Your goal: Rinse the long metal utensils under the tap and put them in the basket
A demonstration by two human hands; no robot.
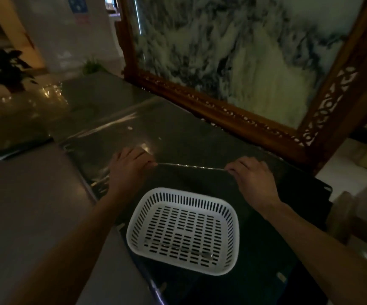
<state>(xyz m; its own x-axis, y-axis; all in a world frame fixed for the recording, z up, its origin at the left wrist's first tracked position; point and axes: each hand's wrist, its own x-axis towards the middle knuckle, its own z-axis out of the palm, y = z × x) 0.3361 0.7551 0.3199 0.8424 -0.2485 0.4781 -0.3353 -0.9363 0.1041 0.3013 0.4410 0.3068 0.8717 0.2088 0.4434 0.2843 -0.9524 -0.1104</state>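
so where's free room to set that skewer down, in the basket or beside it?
Most of the basket floor is bare; only one utensil lies along its near edge. The grey counter left of the basket is also bare. It's crowded beyond the basket, where the left hand and right hand hold the skewer between them.

No legible text, brand, number or sign is recorded in the head view. One candidate item: a blue-and-white printed notice with a red lower band (79,10), fixed to the pale wall at about 11 o'clock of the frame; its characters are too blurred and too small to read. A second candidate: a small pale sticker (281,276) on the dark tray surface at about 5 o'clock; no lettering can be made out on it. The white slotted plastic basket (134,227) carries no visible marking.
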